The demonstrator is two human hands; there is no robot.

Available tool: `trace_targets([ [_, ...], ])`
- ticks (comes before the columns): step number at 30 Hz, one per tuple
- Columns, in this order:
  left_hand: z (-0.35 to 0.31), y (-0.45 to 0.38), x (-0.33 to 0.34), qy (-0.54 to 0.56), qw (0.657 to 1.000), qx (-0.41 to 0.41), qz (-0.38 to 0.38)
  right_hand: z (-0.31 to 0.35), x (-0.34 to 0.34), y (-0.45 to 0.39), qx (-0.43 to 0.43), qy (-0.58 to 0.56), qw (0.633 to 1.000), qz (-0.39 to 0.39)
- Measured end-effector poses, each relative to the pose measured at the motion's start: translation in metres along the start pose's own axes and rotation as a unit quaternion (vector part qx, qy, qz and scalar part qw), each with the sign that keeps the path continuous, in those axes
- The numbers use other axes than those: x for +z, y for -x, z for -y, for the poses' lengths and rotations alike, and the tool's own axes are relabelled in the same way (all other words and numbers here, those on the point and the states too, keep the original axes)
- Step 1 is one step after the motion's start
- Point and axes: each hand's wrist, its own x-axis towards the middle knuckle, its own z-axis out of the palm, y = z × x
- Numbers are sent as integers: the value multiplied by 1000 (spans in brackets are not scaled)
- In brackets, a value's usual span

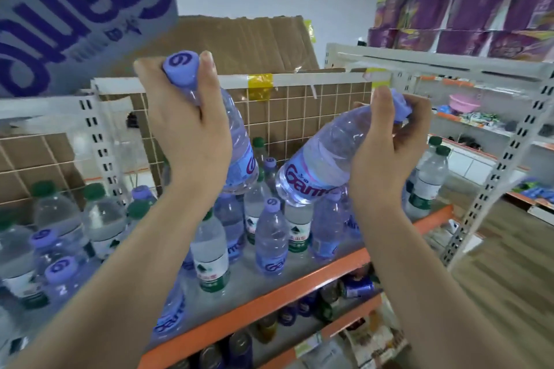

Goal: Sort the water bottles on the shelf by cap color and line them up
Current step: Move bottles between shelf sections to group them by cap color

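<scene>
Bottles with purple and green caps [271, 237] are standing mixed together on the orange-edged shelf [299, 284] nearest me. Above them I am holding two purple-capped ones in the air: my left hand [192, 132] is gripping the neck of one bottle [236, 147], nearly upright, and my right hand [386, 156] is gripping the neck of another bottle [320, 165], tilted cap-right. Behind, a wire grid [299, 117] is backing brown cardboard [239, 39].
</scene>
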Motion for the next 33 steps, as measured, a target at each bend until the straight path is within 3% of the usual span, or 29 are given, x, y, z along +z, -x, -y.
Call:
trace_targets([
  [11, 28, 11, 124, 19, 999, -11, 36, -76, -18, -115, -102, 63, 993, -17],
  [18, 76, 8, 191, -29, 993, -60, 101, -138, 4, -175, -96, 117, 988, 17],
  [28, 143, 18, 248, -102, 974, -132, 155, -210, 12, -205, -44, 185, 963, 189],
  [33, 166, 26, 261, -192, 938, -191, 216, -233, 11, -203, 12, 234, 925, 298],
])
